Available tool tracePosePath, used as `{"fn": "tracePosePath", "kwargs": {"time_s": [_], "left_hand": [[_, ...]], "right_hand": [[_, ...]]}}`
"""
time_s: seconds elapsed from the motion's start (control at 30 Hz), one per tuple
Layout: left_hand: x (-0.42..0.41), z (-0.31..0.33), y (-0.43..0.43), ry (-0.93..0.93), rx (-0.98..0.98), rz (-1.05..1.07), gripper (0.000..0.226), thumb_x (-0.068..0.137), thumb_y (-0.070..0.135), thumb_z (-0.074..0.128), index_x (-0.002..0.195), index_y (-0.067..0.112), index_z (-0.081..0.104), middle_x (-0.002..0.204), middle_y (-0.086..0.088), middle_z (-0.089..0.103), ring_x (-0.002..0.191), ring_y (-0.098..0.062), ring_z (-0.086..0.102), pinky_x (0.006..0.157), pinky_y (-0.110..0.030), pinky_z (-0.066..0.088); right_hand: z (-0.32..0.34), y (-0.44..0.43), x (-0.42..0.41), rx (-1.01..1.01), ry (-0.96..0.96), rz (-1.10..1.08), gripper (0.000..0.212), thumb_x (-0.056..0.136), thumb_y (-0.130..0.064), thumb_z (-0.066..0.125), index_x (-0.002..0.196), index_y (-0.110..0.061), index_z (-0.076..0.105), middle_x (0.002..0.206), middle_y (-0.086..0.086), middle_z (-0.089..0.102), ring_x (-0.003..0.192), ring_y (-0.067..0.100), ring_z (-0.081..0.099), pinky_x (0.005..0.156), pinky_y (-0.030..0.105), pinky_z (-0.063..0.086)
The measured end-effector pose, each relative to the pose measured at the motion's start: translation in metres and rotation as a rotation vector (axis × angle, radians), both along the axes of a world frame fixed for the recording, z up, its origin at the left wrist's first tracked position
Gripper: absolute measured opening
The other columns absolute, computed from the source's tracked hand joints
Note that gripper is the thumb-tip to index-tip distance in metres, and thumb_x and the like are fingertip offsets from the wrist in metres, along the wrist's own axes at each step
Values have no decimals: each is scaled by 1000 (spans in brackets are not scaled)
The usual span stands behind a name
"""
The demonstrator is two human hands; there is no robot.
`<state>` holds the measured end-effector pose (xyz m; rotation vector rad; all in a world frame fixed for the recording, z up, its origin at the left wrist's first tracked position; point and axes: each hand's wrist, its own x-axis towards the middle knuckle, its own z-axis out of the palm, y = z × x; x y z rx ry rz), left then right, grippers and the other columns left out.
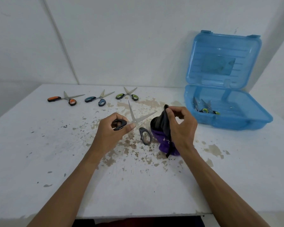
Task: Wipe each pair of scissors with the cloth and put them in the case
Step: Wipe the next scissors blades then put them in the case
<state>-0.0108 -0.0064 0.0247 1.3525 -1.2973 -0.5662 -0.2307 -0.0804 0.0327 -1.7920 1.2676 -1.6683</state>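
Observation:
My left hand (112, 130) grips one handle of the grey scissors (138, 119), whose blades are spread open and point away from me. Its other handle loop hangs free near the cloth. My right hand (180, 123) pinches the top of a dark and purple cloth (162, 138) and lifts it off the table, just right of the scissors. The blue plastic case (226, 118) stands open at the right with its lid up, and scissors with green handles (205, 108) lie in its base.
At the back of the white table (56, 161) lie three open pairs in a row: orange-handled scissors (64, 99), blue-handled scissors (98, 99) and green-handled scissors (128, 95). The tabletop paint is chipped in brown patches. White walls close in behind.

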Motion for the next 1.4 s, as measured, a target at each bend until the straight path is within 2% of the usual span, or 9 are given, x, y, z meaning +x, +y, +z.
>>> {"fn": "tracePosePath", "kwargs": {"time_s": [0.2,0.47,0.57,0.67,0.8,0.9,1.17,1.27,1.4], "left_hand": [[-4,-6,-1,-279,-172,139,25,77,32,87,88,22,67,80,14,67,76,-2,64,65,-11,50],[-5,-4,0,-167,-186,195,24,80,33,85,87,20,67,80,11,68,74,-5,62,67,-10,47],[-5,0,0,14,-133,208,28,79,40,83,87,18,67,77,5,67,69,-8,59,65,-26,53],[-1,2,-1,154,-102,236,34,77,48,82,87,19,68,74,4,67,67,-16,61,64,-47,57],[-6,3,0,79,-132,255,28,79,38,84,88,18,68,78,7,68,72,-9,63,67,-27,55],[-9,3,1,8,-166,261,26,81,35,84,88,16,68,82,5,70,76,-9,64,69,-19,52],[-4,-4,0,-701,-492,489,24,87,27,83,102,9,75,99,-9,67,91,-26,59,71,-33,52],[-3,1,1,-980,-619,522,16,92,23,79,104,13,80,95,-6,72,89,-29,62,75,-39,48],[-4,-3,1,-1059,-618,523,11,94,24,76,100,16,81,91,-1,74,88,-29,65,81,-44,45]], "right_hand": [[-2,8,8,-4,123,97,6,93,-22,71,98,-19,73,91,-13,71,87,5,64,80,11,46],[-8,4,6,180,265,179,8,96,-33,65,94,-29,73,92,-17,69,85,0,63,80,28,53],[-6,12,10,21,266,113,21,97,-47,56,98,-33,71,103,-14,66,95,7,60,87,45,51],[1,25,15,82,126,286,26,98,-51,56,98,-29,70,93,-13,71,82,11,68,73,44,57],[0,35,22,214,207,450,45,88,-62,64,117,-27,71,87,-4,73,76,20,69,67,42,59],[2,35,23,261,126,449,37,88,-49,71,116,-24,73,81,0,73,75,23,69,70,43,59],[6,35,19,354,9,518,20,90,-33,72,107,-24,76,73,3,74,67,14,69,66,24,57],[7,36,20,365,-3,528,16,90,-32,73,104,-26,75,73,3,75,68,23,71,65,29,57],[10,36,20,364,-37,544,18,90,-28,73,106,-20,76,73,4,75,69,23,71,64,22,56]]}}
